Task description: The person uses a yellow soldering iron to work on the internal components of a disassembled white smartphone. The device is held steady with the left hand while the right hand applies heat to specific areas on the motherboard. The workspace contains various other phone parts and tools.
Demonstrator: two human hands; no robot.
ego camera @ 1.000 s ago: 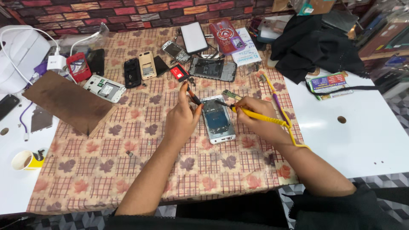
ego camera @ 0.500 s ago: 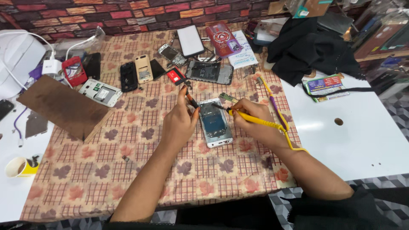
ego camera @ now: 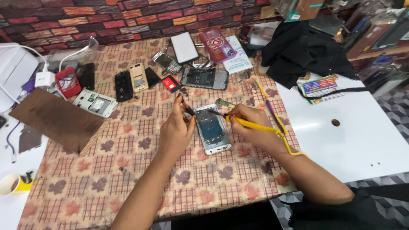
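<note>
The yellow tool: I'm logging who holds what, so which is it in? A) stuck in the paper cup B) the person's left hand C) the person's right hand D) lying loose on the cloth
C: the right hand grips the yellow tool, its dark tip pointing at the opened phone, while the left hand holds a separate thin dark tool at the phone's top edge.

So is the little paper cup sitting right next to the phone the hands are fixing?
No, the paper cup sits far off at the table's left edge, while the opened phone lies mid-cloth between both hands.
</note>
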